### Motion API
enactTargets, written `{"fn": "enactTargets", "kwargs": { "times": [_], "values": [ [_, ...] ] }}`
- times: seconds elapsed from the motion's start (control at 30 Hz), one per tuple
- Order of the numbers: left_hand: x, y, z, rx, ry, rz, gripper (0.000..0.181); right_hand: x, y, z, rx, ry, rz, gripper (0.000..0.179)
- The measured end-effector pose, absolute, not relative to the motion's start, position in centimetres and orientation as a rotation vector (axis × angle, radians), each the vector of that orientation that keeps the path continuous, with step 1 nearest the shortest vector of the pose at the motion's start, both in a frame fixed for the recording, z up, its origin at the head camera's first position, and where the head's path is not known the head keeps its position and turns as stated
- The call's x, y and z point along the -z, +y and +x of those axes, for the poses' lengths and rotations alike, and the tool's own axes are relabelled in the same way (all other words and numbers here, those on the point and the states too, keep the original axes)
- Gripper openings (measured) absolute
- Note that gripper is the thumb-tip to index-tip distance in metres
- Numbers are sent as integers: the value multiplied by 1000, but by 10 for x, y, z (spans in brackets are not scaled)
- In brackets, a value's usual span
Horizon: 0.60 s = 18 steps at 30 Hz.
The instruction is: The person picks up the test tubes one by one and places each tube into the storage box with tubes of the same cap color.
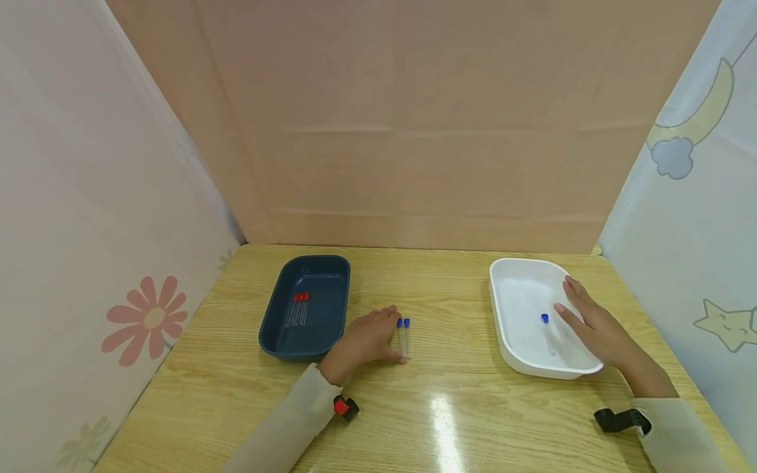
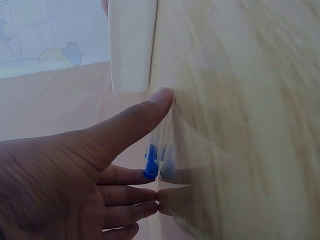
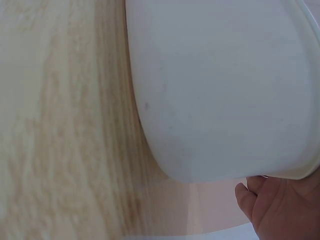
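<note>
On the wooden table, two clear tubes with blue caps [image 1: 407, 323] lie side by side. My left hand [image 1: 369, 336] is right at their left side, thumb near the clear ends and fingertips near the caps. From the left wrist, the thumb and extended fingers rest at the tabletop around a blue cap [image 2: 151, 167]. My right hand [image 1: 597, 325] is over the right rim of a white tray [image 1: 520, 282], its fingers extended and holding no tube. One blue-capped tube [image 1: 545, 318] lies in that tray. The right wrist view shows mostly the tray's outer wall [image 3: 220, 100].
A dark blue tray [image 1: 278, 345] stands left of my left hand, with several red-capped tubes [image 1: 300, 297] lying inside. A cloth backdrop [image 1: 414, 164] rises behind the wooden table [image 1: 449, 289], and printed curtains flank both sides.
</note>
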<state>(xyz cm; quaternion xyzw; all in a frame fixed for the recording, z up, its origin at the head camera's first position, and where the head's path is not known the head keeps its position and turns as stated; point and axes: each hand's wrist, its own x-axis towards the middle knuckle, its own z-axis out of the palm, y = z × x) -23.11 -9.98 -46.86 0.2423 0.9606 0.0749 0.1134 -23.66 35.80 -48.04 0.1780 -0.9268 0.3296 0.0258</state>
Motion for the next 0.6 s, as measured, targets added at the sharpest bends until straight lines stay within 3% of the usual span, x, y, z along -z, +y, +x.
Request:
{"fn": "enactTargets", "kwargs": {
  "times": [0.6],
  "values": [
    [476, -105, -242, -412, 2869, 722, 90, 478, 356, -236, -1025, -2867, 527, 66]
  ]
}}
